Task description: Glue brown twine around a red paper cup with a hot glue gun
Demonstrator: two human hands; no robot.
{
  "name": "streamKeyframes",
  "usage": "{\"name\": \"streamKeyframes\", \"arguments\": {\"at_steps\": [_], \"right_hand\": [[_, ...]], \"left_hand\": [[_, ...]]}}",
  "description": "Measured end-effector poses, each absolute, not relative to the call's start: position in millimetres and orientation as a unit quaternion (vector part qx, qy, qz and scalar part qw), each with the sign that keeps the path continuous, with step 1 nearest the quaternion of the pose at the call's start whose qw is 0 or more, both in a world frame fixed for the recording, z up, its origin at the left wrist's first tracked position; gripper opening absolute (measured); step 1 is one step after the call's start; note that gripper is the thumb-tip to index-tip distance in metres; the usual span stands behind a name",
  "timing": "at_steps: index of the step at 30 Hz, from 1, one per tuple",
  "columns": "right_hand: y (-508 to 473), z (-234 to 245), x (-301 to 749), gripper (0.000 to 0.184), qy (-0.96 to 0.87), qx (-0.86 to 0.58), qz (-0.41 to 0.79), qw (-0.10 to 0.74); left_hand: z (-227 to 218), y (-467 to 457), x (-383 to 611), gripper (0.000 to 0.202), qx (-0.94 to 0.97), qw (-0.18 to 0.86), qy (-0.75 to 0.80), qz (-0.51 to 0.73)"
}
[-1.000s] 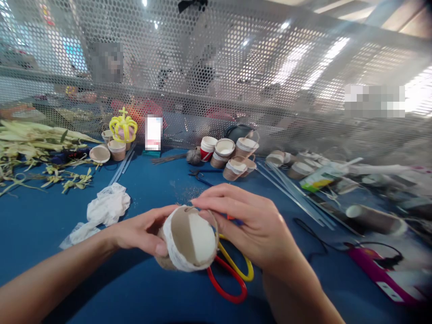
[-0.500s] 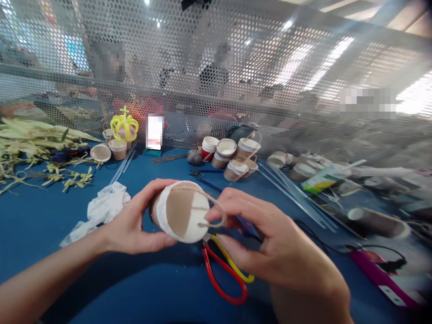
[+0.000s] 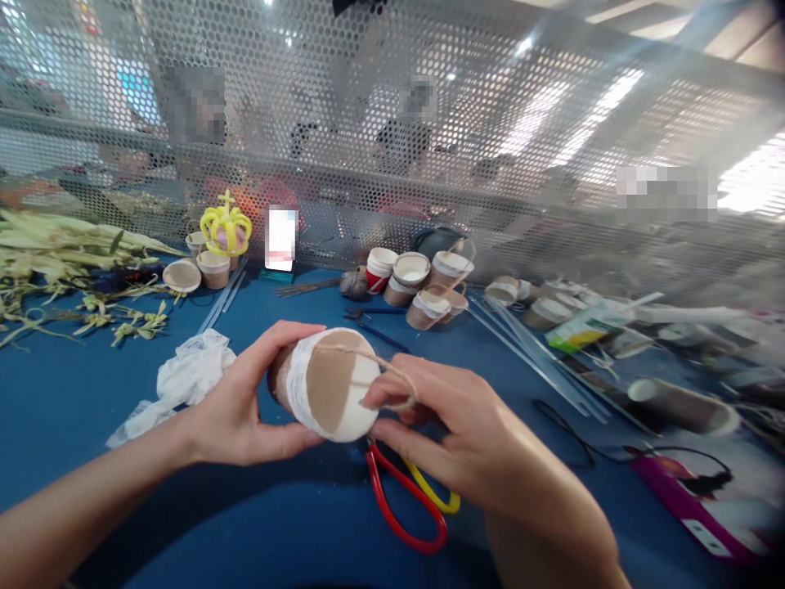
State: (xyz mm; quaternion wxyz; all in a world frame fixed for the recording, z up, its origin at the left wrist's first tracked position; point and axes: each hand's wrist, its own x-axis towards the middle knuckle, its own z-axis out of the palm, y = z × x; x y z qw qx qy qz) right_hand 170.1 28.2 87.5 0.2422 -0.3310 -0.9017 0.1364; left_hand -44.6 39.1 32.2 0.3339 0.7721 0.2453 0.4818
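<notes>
My left hand is wrapped round a brown paper cup with a white lace band near its rim, held on its side above the blue table, mouth towards me. My right hand pinches the free end of a twine loop that runs across the cup's mouth like a handle. Red and yellow scissor handles lie on the table just below the cup, partly under my right hand.
A crumpled white lace scrap lies left. Several finished cups stand at the back centre, a yellow crown on cups and dried leaves at back left. Thin rods, a cardboard tube and a cable lie right. A perforated metal screen closes the back.
The cup has been lifted and turned slightly left, my left hand now gripping its side. My right hand moved from the rim to pinching the twine end at the right.
</notes>
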Motion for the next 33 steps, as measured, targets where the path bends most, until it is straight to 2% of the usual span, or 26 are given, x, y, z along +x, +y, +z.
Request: {"name": "streamKeyframes", "arguments": {"at_steps": [14,20,22,25,33], "right_hand": [[27.2,88.8,168.9,0.003,-0.904,-0.327,0.111,0.253],[24.0,97.2,171.4,0.019,-0.873,-0.371,0.145,0.282],[22.7,99.3,171.9,0.014,-0.863,-0.381,0.150,0.297],[22.2,99.0,170.5,0.006,-0.862,-0.384,0.122,0.307],[26.1,93.2,167.4,0.012,-0.879,-0.360,0.042,0.310]], "left_hand": [[30.5,38.8,-44.8,0.067,0.770,0.323,0.257,0.487],[32.5,39.0,-42.9,0.066,0.764,0.324,0.268,0.489],[31.4,39.3,-42.5,0.067,0.769,0.308,0.273,0.490],[29.3,39.6,-42.4,0.067,0.770,0.287,0.276,0.498],[31.1,39.0,-39.9,0.066,0.764,0.276,0.272,0.516]]}}
